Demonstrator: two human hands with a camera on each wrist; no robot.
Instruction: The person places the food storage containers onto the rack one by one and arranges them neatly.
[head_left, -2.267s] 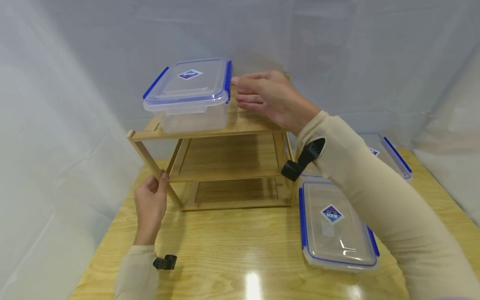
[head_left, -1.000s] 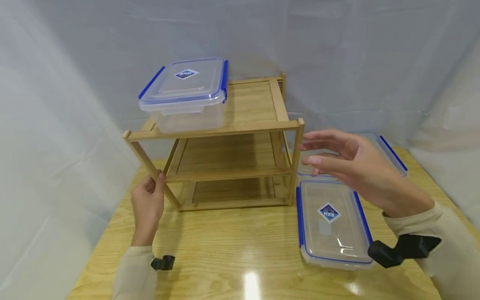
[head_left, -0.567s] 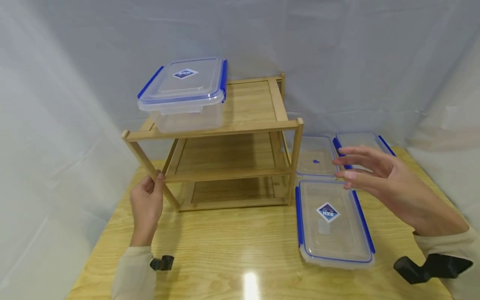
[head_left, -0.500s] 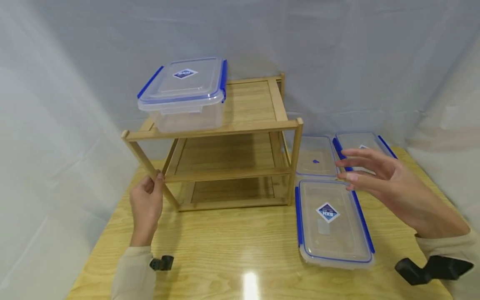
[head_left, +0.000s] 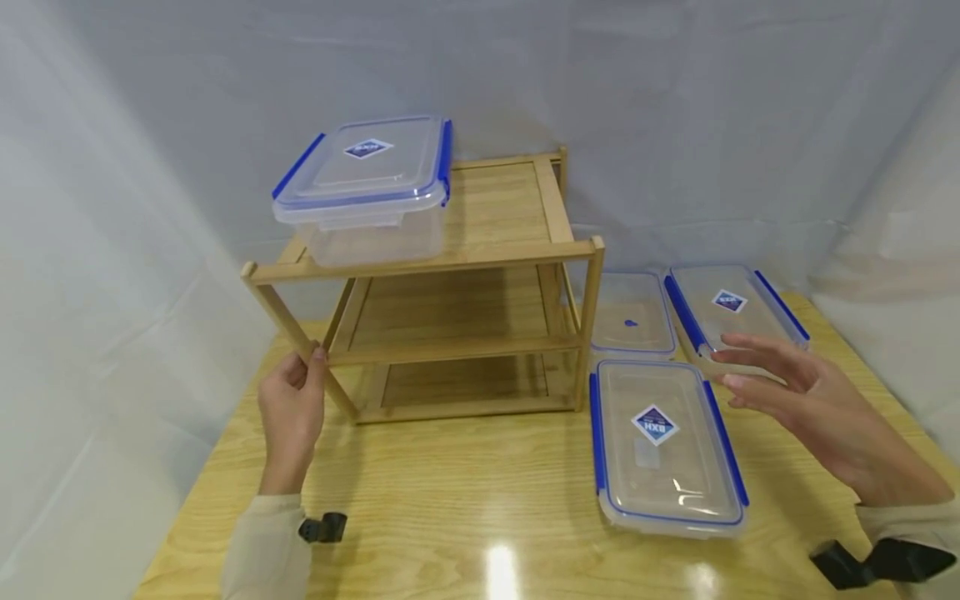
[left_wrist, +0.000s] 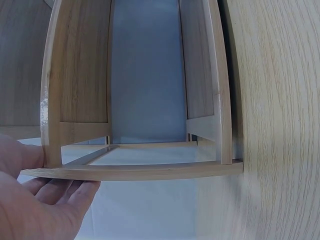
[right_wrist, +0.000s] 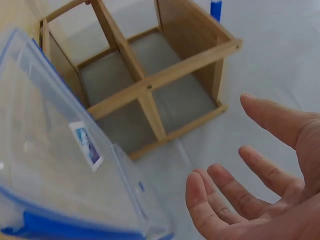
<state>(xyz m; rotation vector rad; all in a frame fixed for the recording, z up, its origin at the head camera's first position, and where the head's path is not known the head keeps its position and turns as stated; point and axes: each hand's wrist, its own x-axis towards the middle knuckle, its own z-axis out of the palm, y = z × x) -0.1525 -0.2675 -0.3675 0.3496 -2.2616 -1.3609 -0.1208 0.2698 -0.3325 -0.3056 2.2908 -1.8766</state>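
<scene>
At the right of the head frame, the right hand, its grip released and fingers spread, hovers over the far lidded container on the bench, and should grasp both long sides squarely while the left hand pinches the wooden rack's front post steady.

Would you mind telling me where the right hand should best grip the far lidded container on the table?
Probably across its short width, from above: the far lidded container lies flat, its blue clips along the long sides. The open right hand hovers just in front of it; the lidless container crowds its left side.
</scene>
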